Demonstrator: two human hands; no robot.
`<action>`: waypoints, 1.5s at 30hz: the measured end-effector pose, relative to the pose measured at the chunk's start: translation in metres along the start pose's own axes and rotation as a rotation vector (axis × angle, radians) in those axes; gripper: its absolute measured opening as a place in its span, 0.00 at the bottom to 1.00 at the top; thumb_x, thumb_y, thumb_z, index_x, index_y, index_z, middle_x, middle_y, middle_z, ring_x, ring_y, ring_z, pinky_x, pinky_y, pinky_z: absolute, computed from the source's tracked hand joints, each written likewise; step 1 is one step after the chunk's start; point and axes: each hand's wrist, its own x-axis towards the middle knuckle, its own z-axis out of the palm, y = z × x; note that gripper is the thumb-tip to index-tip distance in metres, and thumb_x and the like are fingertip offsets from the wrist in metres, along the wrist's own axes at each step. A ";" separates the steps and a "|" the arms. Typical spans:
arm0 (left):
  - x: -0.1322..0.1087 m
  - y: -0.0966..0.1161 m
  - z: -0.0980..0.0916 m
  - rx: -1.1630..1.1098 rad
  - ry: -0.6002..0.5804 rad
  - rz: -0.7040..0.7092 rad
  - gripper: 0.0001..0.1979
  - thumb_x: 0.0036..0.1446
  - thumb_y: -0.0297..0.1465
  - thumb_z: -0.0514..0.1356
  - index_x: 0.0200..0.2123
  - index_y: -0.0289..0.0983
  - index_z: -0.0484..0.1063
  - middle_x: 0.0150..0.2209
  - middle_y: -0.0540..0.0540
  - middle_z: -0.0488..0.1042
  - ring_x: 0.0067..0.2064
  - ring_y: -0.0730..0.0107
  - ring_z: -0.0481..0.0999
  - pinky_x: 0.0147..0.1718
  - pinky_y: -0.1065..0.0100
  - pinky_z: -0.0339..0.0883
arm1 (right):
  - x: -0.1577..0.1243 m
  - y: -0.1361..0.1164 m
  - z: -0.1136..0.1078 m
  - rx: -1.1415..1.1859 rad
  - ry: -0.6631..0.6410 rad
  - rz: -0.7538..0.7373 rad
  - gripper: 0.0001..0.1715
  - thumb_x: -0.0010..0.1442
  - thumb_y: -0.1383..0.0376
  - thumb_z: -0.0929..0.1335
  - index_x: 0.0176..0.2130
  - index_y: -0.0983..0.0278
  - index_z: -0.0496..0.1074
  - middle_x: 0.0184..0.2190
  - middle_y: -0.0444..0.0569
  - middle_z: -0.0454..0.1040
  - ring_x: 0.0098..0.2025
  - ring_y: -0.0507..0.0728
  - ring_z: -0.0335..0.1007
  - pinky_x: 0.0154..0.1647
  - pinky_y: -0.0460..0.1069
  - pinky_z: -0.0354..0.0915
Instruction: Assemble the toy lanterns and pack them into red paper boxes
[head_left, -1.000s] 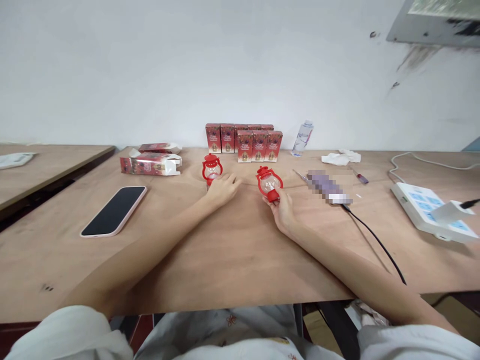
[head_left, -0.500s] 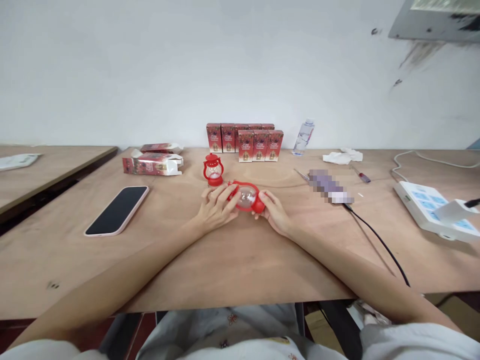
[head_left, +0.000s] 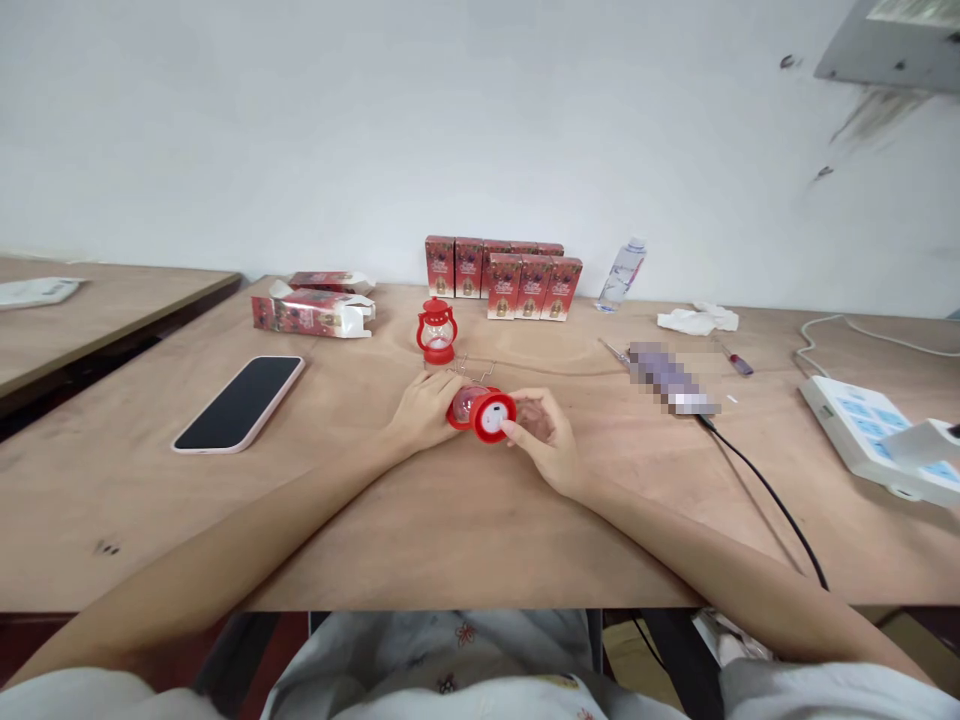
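Observation:
A small red lantern (head_left: 466,402) with a clear globe lies tilted between my two hands, its round base with a white underside facing me. My left hand (head_left: 429,408) is closed around the lantern's top end, which its fingers hide. At the base rim, my right hand (head_left: 549,436) grips with the thumb on the white underside and the fingers behind. Just beyond them a second red lantern (head_left: 437,332) stands upright on the wooden table (head_left: 420,540). Some thin bent wire pieces (head_left: 476,368) lie near the held lantern.
Several red boxes (head_left: 504,285) stand by the wall, beside a leaning clear bottle (head_left: 621,275). Opened boxes (head_left: 311,312) and a phone (head_left: 240,404) lie left. To the right are a blurred-out device (head_left: 667,378) on a black cable, a screwdriver (head_left: 739,362), crumpled tissue (head_left: 697,319) and a power strip (head_left: 877,430).
The held lantern has turned from lying sideways so that its base underside now faces me. My right thumb has moved onto that underside. The camera view has shifted slightly.

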 end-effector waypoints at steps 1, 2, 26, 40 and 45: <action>0.000 0.001 -0.001 0.012 -0.012 -0.002 0.12 0.54 0.36 0.55 0.40 0.36 0.67 0.41 0.43 0.77 0.39 0.62 0.75 0.41 0.62 0.60 | -0.002 0.000 0.001 -0.039 0.046 -0.036 0.18 0.49 0.61 0.74 0.41 0.58 0.69 0.34 0.43 0.71 0.29 0.49 0.67 0.30 0.46 0.67; 0.000 0.003 -0.001 0.023 -0.021 -0.004 0.12 0.54 0.36 0.55 0.40 0.36 0.67 0.40 0.42 0.77 0.39 0.62 0.75 0.41 0.62 0.60 | -0.003 0.000 0.001 -0.083 0.082 -0.075 0.18 0.48 0.62 0.74 0.40 0.58 0.70 0.35 0.43 0.71 0.29 0.49 0.66 0.32 0.47 0.67; 0.006 -0.024 -0.001 0.284 0.032 -0.191 0.14 0.52 0.36 0.53 0.40 0.34 0.63 0.38 0.36 0.74 0.39 0.52 0.74 0.40 0.58 0.57 | 0.030 0.017 0.003 -0.573 0.041 -0.248 0.08 0.63 0.60 0.60 0.33 0.60 0.64 0.42 0.49 0.65 0.36 0.52 0.66 0.36 0.48 0.65; 0.010 -0.043 -0.005 0.339 0.039 -0.435 0.21 0.52 0.32 0.53 0.49 0.32 0.60 0.43 0.33 0.73 0.48 0.47 0.72 0.44 0.55 0.55 | 0.088 0.042 0.022 -0.878 0.095 -0.341 0.06 0.62 0.65 0.56 0.35 0.61 0.60 0.40 0.53 0.66 0.41 0.57 0.63 0.44 0.53 0.60; 0.010 -0.047 -0.006 0.306 0.066 -0.606 0.15 0.53 0.33 0.53 0.44 0.33 0.60 0.39 0.34 0.74 0.43 0.48 0.74 0.43 0.55 0.57 | 0.089 0.044 0.014 -0.782 0.215 -0.264 0.07 0.63 0.63 0.56 0.34 0.61 0.59 0.37 0.51 0.66 0.38 0.55 0.64 0.42 0.51 0.61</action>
